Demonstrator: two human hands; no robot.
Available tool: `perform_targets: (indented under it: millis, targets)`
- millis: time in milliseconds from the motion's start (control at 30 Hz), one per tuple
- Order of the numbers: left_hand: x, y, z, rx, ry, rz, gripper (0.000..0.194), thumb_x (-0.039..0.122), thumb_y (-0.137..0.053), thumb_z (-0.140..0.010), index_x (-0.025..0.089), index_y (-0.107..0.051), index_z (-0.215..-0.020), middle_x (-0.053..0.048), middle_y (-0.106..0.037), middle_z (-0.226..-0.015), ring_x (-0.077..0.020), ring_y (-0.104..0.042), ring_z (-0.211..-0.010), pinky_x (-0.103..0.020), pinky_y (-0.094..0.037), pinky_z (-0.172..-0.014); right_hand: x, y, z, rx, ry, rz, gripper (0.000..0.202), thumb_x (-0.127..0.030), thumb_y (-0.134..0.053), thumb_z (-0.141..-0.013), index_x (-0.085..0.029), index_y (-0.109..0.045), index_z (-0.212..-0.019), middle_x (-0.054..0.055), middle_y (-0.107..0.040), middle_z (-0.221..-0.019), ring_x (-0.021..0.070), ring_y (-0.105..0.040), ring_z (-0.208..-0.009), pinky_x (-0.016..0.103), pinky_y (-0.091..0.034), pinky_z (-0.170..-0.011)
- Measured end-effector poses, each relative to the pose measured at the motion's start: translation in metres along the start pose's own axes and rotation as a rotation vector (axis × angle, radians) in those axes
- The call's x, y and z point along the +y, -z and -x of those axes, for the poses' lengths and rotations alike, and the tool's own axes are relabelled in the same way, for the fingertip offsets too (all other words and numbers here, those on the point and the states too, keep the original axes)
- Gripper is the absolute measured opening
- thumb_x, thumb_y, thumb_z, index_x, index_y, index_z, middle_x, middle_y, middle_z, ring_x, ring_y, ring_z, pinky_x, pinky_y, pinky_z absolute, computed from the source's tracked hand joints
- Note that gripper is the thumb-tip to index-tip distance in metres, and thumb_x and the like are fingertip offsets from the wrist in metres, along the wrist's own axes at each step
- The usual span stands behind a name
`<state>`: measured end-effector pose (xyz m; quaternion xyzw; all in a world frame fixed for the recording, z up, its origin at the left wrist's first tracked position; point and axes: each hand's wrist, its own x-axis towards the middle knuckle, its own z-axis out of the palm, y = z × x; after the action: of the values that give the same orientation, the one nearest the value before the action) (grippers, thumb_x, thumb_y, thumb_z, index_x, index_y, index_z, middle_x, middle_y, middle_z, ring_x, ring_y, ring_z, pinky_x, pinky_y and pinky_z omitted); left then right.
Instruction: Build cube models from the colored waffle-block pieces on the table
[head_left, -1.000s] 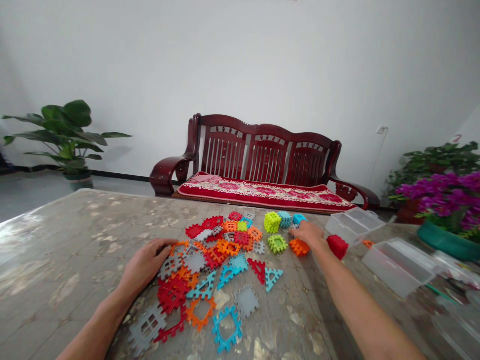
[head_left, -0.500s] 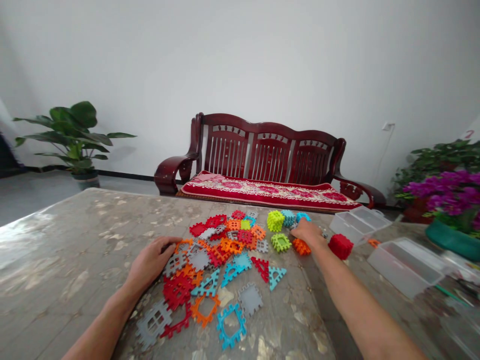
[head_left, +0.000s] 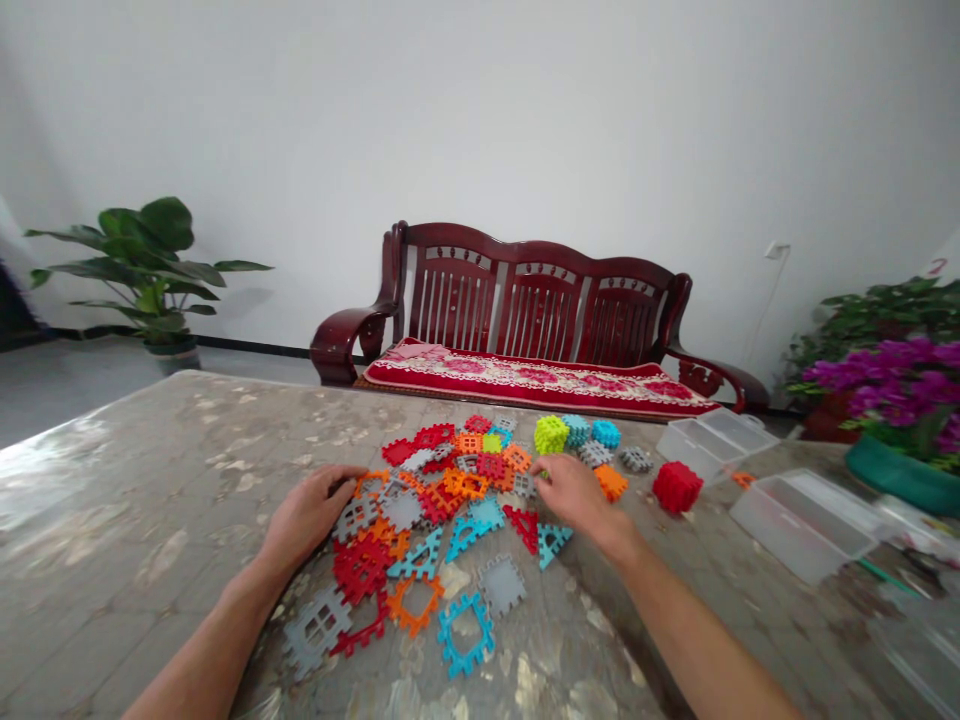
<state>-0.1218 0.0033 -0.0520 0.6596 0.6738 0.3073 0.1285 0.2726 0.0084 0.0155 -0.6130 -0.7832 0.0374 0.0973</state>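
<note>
The loose pieces (head_left: pixel 465 484) lay in a flat, overlapping spread across the middle of the table (head_left: pixel 187 480), between the two hands. The left hand (head_left: pixel 315 510) rested low at the left edge of this spread, its fingers close together and their tips at an orange piece (head_left: pixel 371 483); I could not tell whether they gripped it. That low pose looked like a way of resting the arm while staying within reach. The right hand (head_left: pixel 576 492) was palm down at the right side of the spread, with its fingertips bunched beside a grey window piece (head_left: pixel 523 484). A sliver of lime (head_left: pixel 540 474) showed there, but whether the fingers were clamped on it was hidden.

On the far right, pieces stood stacked by colour: a lime stack (head_left: pixel 550 434), a pale blue stack (head_left: pixel 577 430), a bright blue stack (head_left: pixel 606 433), an orange stack (head_left: pixel 611 483) and a red stack (head_left: pixel 677 487). Standing apart from the spread, they probably were easier to tell from the mixed pieces.

Farther right sat two see-through boxes, a far box (head_left: pixel 691 462) and a near box (head_left: pixel 772 535); no contents could be made out through their cloudy walls. Beyond them, a teal pot (head_left: pixel 892 478) held purple flowers (head_left: pixel 877 380).
</note>
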Motion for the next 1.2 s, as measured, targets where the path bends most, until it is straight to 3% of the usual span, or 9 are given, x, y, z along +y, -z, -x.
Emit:
perform_targets:
  millis: [100,167,433,533,633,867,1033,1200]
  targets:
    - [-0.001,0.0,-0.001,0.004,-0.011,-0.005,0.043,0.044,-0.044,-0.083,0.026,-0.077,-0.104,-0.004,-0.077,-0.11,-0.0243,-0.069,-0.104,-0.033,-0.05,-0.096,-0.023,-0.015,0.01,-0.056,0.107,0.063,0.031,-0.013,-0.051,-0.088,-0.021,-0.072,-0.109,0.007,-0.072,-0.117,0.022,-0.062,-0.113,0.03,-0.042,-0.097]
    - [-0.002,-0.001,-0.002,-0.002,-0.009,-0.005,0.043,0.044,-0.045,-0.083,0.025,-0.076,-0.104,-0.004,-0.077,-0.111,-0.0245,-0.069,-0.105,-0.033,-0.05,-0.095,-0.026,-0.019,0.015,-0.078,0.128,0.067,0.033,-0.01,-0.049,-0.087,-0.02,-0.072,-0.109,0.009,-0.072,-0.117,0.0227,-0.061,-0.114,0.031,-0.041,-0.099]
    - [0.001,0.0,0.0,-0.016,-0.003,0.003,0.044,0.044,-0.043,-0.083,0.026,-0.076,-0.105,-0.004,-0.076,-0.112,-0.0242,-0.067,-0.107,-0.033,-0.048,-0.098,-0.003,-0.023,0.033,-0.073,0.137,-0.116,0.034,-0.011,-0.053,-0.08,-0.022,-0.072,-0.107,0.005,-0.072,-0.109,0.02,-0.063,-0.106,0.03,-0.044,-0.095]
    - [0.003,0.001,0.001,-0.014,0.002,0.0,0.044,0.044,-0.043,-0.083,0.025,-0.075,-0.106,-0.004,-0.076,-0.112,-0.0241,-0.067,-0.107,-0.033,-0.048,-0.097,-0.006,-0.022,0.034,-0.023,0.078,-0.095,0.041,-0.015,-0.054,-0.082,-0.019,-0.067,-0.121,0.008,-0.069,-0.122,0.0222,-0.061,-0.115,0.032,-0.042,-0.101]
    - [0.004,0.001,0.002,-0.013,0.004,0.001,0.043,0.044,-0.043,-0.083,0.025,-0.075,-0.106,-0.004,-0.076,-0.113,-0.0241,-0.067,-0.108,-0.032,-0.049,-0.097,-0.013,-0.017,0.031,-0.087,0.087,-0.037,0.047,-0.017,-0.054,-0.084,-0.017,-0.061,-0.13,0.012,-0.064,-0.133,0.0261,-0.057,-0.124,0.037,-0.04,-0.107]
    - [0.006,0.003,0.001,-0.004,0.006,0.004,0.043,0.043,-0.045,-0.083,0.025,-0.076,-0.106,-0.004,-0.077,-0.113,-0.0243,-0.068,-0.108,-0.033,-0.049,-0.098,-0.021,-0.006,0.028,-0.188,0.12,0.066,0.053,-0.023,-0.054,-0.086,-0.017,-0.055,-0.138,0.015,-0.063,-0.135,0.0292,-0.057,-0.125,0.039,-0.042,-0.106]
    - [0.004,0.002,0.0,0.004,-0.005,0.007,0.042,0.043,-0.046,-0.082,0.025,-0.077,-0.104,-0.004,-0.077,-0.111,-0.0241,-0.069,-0.105,-0.032,-0.051,-0.096,-0.005,0.007,0.035,-0.105,0.107,-0.024,0.066,-0.031,-0.063,-0.081,-0.02,-0.049,-0.145,0.012,-0.067,-0.129,0.0275,-0.063,-0.116,0.035,-0.046,-0.098]
    - [-0.001,0.0,-0.001,-0.018,-0.011,0.01,0.044,0.043,-0.044,-0.083,0.025,-0.076,-0.108,-0.006,-0.075,-0.115,-0.0246,-0.067,-0.109,-0.034,-0.049,-0.098,0.025,0.022,0.056,-0.119,0.168,-0.135,0.069,-0.025,-0.066,-0.075,-0.024,-0.052,-0.143,0.007,-0.066,-0.131,0.0208,-0.066,-0.098,0.031,-0.048,-0.092]
